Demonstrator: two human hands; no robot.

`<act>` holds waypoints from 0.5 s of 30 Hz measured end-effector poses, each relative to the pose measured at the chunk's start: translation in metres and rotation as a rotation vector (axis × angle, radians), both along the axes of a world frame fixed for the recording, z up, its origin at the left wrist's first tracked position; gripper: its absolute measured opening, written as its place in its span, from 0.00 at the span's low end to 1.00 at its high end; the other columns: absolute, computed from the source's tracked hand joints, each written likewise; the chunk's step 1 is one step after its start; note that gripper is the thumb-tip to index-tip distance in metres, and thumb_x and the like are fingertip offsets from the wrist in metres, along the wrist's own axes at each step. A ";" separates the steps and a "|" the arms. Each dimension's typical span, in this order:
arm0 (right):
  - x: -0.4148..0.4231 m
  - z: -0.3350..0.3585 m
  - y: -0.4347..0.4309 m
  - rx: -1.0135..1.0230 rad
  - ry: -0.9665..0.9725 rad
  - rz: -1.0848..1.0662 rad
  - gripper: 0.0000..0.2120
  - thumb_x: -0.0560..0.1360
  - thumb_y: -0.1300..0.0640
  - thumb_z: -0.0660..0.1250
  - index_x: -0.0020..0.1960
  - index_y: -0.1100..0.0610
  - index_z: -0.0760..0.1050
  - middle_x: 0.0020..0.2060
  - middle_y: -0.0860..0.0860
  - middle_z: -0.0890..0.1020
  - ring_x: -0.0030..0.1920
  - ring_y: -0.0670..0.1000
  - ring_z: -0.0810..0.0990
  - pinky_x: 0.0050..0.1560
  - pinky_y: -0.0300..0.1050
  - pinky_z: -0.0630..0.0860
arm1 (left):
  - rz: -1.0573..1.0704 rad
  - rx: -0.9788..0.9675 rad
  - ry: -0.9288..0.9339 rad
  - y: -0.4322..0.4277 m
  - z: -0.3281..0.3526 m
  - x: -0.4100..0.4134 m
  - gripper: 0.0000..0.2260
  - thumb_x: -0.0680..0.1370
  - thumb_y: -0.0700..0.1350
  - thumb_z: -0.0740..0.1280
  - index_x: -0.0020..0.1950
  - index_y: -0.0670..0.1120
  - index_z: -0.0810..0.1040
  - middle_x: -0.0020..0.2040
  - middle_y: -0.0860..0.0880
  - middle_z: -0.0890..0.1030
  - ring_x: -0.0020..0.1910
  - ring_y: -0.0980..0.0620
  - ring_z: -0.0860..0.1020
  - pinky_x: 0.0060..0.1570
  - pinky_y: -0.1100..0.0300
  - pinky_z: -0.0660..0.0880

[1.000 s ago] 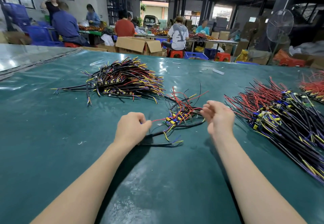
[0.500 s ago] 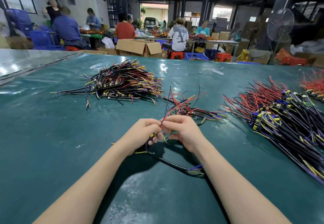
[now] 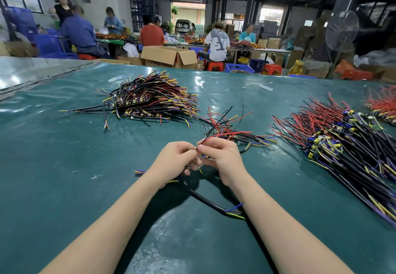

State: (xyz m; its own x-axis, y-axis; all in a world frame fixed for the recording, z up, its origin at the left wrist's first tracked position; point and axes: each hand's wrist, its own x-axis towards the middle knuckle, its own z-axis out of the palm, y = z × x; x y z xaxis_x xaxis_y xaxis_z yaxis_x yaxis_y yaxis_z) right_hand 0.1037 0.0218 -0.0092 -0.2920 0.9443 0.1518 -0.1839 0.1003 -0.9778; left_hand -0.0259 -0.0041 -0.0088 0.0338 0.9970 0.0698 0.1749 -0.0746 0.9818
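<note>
Pinching wire [image 3: 209,140] | between fingers [image 3: 202,148] of left hand [image 3: 174,161], right hand [image 3: 222,158]

A wire pile [image 3: 150,100] lies left on the table [image 3: 53,166], a larger bundle [image 3: 342,145] right, loose wires [image 3: 231,128] between.

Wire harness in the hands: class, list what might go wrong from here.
1. The wire harness is pinched only by fingertips of the left hand and right hand; thin ends may slip.
2. Its red leads reach into the loose bundle behind, so pulling could snag or drag it.
</note>
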 end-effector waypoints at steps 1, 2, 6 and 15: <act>0.001 0.000 0.001 -0.029 0.044 -0.018 0.11 0.73 0.72 0.63 0.36 0.60 0.76 0.25 0.47 0.80 0.27 0.43 0.79 0.32 0.36 0.78 | 0.017 -0.004 -0.042 0.000 -0.001 0.000 0.08 0.77 0.34 0.62 0.39 0.44 0.75 0.29 0.51 0.80 0.29 0.57 0.77 0.25 0.68 0.71; 0.002 0.000 0.002 -0.059 0.082 -0.038 0.10 0.73 0.72 0.63 0.37 0.60 0.75 0.25 0.48 0.80 0.28 0.44 0.79 0.33 0.37 0.79 | 0.045 0.006 -0.060 0.001 -0.002 0.000 0.07 0.76 0.35 0.64 0.40 0.44 0.74 0.31 0.50 0.80 0.31 0.55 0.78 0.28 0.67 0.74; 0.004 -0.001 0.003 -0.069 0.071 -0.117 0.10 0.73 0.72 0.64 0.38 0.60 0.73 0.27 0.50 0.80 0.27 0.43 0.80 0.31 0.37 0.79 | 0.134 0.069 0.022 0.002 -0.003 -0.004 0.09 0.73 0.32 0.68 0.36 0.45 0.77 0.32 0.50 0.80 0.29 0.58 0.78 0.34 0.68 0.76; 0.000 0.000 -0.001 -0.065 0.069 -0.033 0.09 0.71 0.73 0.65 0.36 0.61 0.74 0.24 0.50 0.80 0.26 0.46 0.80 0.30 0.38 0.79 | 0.100 -0.018 -0.021 -0.004 0.003 -0.006 0.11 0.75 0.34 0.64 0.34 0.42 0.68 0.29 0.45 0.78 0.26 0.52 0.76 0.29 0.60 0.78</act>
